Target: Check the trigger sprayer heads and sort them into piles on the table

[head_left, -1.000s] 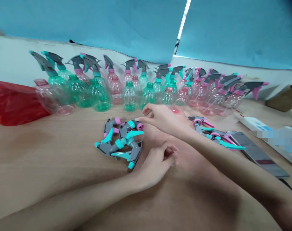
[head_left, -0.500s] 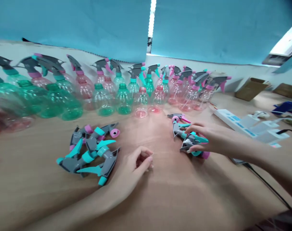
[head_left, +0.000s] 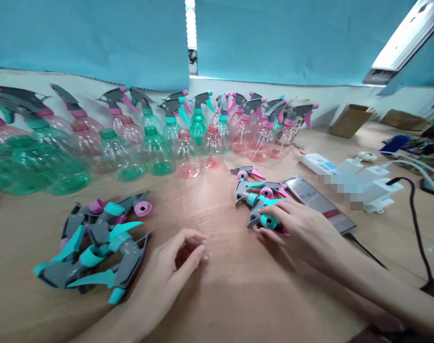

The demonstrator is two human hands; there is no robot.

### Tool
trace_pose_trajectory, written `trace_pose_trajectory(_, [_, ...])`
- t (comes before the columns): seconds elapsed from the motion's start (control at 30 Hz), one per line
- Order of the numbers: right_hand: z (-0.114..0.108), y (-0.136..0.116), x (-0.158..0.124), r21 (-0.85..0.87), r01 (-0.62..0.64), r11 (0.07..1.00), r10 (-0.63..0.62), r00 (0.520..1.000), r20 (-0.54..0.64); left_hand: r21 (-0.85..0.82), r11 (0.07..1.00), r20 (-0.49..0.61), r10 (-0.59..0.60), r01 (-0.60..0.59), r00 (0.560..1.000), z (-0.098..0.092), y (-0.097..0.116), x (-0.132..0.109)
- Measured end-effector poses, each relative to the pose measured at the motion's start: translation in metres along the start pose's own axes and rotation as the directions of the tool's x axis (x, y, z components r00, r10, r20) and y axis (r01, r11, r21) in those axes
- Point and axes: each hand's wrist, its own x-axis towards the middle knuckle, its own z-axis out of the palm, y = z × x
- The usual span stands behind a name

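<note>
My left hand (head_left: 179,267) rests on the table with its fingers loosely curled and the thumb apart from them; nothing shows in it. Just left of it lies a heap of grey spray heads (head_left: 98,231) with teal and pink collars and triggers. My right hand (head_left: 295,224) has its fingers and thumb around a grey spray head with a teal collar (head_left: 268,221), low over a second small group of spray heads (head_left: 242,191). Part of that spray head is hidden under the fingers.
Behind stand rows of bottles, some uncapped like the green bottle (head_left: 157,155) and the pink bottle (head_left: 187,159), others with spray heads on. To the right are a phone (head_left: 320,205), a power strip (head_left: 317,163) with chargers and cables, and a cardboard box (head_left: 350,120).
The view has swung right, so everything sits farther left and the phone shows more fully. My right hand stays at the same group of spray heads, its wrist lower; my left keeps its loose curl.
</note>
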Motion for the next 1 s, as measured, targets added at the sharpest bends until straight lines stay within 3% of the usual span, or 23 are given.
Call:
trace_pose_trajectory(0.1, [-0.011, -0.01, 0.01, 0.048, 0.025, 0.999, -0.025, 1.0, -0.011, 0.096, 0.995, -0.04, 0.025, -0.021, 0.999, 0.001, -0.001, -0.002])
trace_pose_trajectory(0.17, [-0.021, -0.022, 0.02, 0.127, 0.053, 0.99, -0.051, 0.998, -0.021, 0.165, 0.981, -0.097, 0.116, -0.099, 0.989, 0.002, -0.001, -0.004])
trace_pose_trajectory(0.3, [-0.035, -0.055, 0.041, 0.303, 0.095, 0.948, -0.106, 0.994, 0.02, 0.271, 0.901, -0.205, 0.399, -0.34, 0.894, 0.004, -0.002, -0.009])
trace_pose_trajectory(0.37, [-0.038, -0.071, 0.052, 0.334, 0.064, 0.941, -0.099, 0.991, 0.091, 0.231, 0.892, -0.213, 0.437, -0.39, 0.874, 0.003, -0.003, -0.012])
trace_pose_trajectory(0.43, [-0.041, -0.083, 0.063, 0.364, 0.02, 0.931, -0.09, 0.98, 0.177, 0.136, 0.917, -0.226, 0.397, -0.374, 0.89, 0.002, -0.004, -0.015])
trace_pose_trajectory(0.53, [-0.047, -0.088, 0.083, 0.459, -0.003, 0.888, -0.139, 0.951, 0.277, -0.038, 0.963, -0.272, 0.247, -0.267, 0.93, 0.0, -0.003, -0.016])
trace_pose_trajectory(0.67, [-0.056, -0.073, 0.109, 0.52, 0.078, 0.851, -0.258, 0.924, 0.284, -0.243, 0.961, -0.248, 0.074, -0.136, 0.966, 0.0, -0.002, -0.013])
trace_pose_trajectory(0.8, [-0.055, -0.055, 0.12, 0.555, 0.119, 0.824, -0.307, 0.916, 0.259, -0.251, 0.964, -0.253, 0.026, -0.091, 0.967, -0.001, -0.004, -0.01])
trace_pose_trajectory(1.0, [-0.046, -0.054, 0.119, 0.7, 0.029, 0.714, -0.387, 0.85, 0.359, -0.2, 0.973, -0.276, 0.057, -0.115, 0.96, -0.002, -0.012, -0.008])
